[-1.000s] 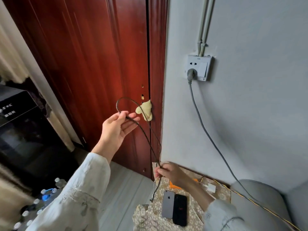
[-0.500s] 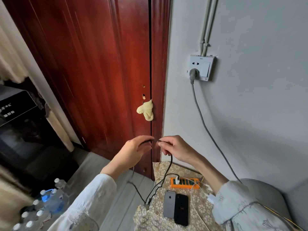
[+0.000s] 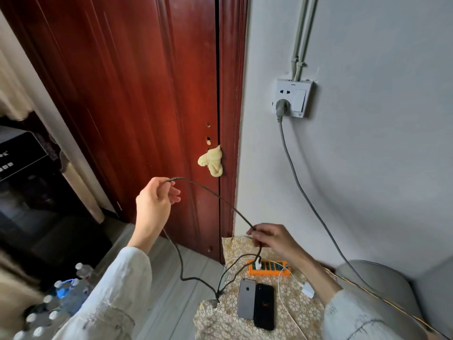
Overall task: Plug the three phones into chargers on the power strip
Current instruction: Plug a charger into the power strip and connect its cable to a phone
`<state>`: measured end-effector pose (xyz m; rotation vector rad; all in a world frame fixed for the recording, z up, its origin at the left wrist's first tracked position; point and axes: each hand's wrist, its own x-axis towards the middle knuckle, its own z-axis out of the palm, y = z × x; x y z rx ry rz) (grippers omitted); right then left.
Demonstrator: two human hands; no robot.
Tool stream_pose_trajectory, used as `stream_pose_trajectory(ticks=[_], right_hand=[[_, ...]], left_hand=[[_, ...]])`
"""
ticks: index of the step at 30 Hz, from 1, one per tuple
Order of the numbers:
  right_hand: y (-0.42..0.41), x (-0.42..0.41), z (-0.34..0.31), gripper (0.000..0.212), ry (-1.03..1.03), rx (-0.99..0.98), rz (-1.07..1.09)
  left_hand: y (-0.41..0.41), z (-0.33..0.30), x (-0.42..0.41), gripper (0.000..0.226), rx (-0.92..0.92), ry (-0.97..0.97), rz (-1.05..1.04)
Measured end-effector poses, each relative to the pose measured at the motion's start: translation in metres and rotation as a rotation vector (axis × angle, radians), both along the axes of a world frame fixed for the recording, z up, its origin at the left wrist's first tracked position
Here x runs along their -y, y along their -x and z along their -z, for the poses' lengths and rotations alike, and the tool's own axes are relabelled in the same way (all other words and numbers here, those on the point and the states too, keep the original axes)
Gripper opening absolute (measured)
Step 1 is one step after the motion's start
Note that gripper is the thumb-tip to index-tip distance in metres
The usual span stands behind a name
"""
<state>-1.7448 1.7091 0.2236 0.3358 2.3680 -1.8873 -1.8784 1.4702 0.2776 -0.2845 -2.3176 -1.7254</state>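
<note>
I pinch the black cable [image 3: 208, 191] in left hand [image 3: 153, 204] and right hand [image 3: 272, 238]; limp, light, grab near the plug. Power strip [image 3: 269, 268] and phones [image 3: 256, 301] sit below right hand.

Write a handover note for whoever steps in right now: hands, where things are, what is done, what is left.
Left hand: raised, pinching the black cable near its top.
Right hand: low over the table, pinching the same cable further down.
Orange power strip sits on the patterned cloth; a white charger is plugged in.
Grey phone and black phone lie side by side, neither visibly connected. A third phone is not in view.
Left: untangle the cable, connect the phones.
</note>
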Motion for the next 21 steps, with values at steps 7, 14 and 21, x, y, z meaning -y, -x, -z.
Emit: stream_pose_trajectory(ticks=[7, 14, 21], right_hand=[[0.023, 0.009, -0.055, 0.016, -0.230, -0.285, -0.018], [0.024, 0.009, -0.051, 0.012, -0.253, -0.283, -0.048], [-0.001, -0.024, -0.013, 0.008, -0.069, -0.039, 0.047]], left_hand=[[-0.027, 0.010, -0.014, 0.031, 0.013, 0.474, 0.285], [-0.044, 0.002, -0.030, 0.026, -0.158, 0.322, 0.417], [-0.009, -0.002, -0.001, 0.032, 0.022, -0.199, 0.039]])
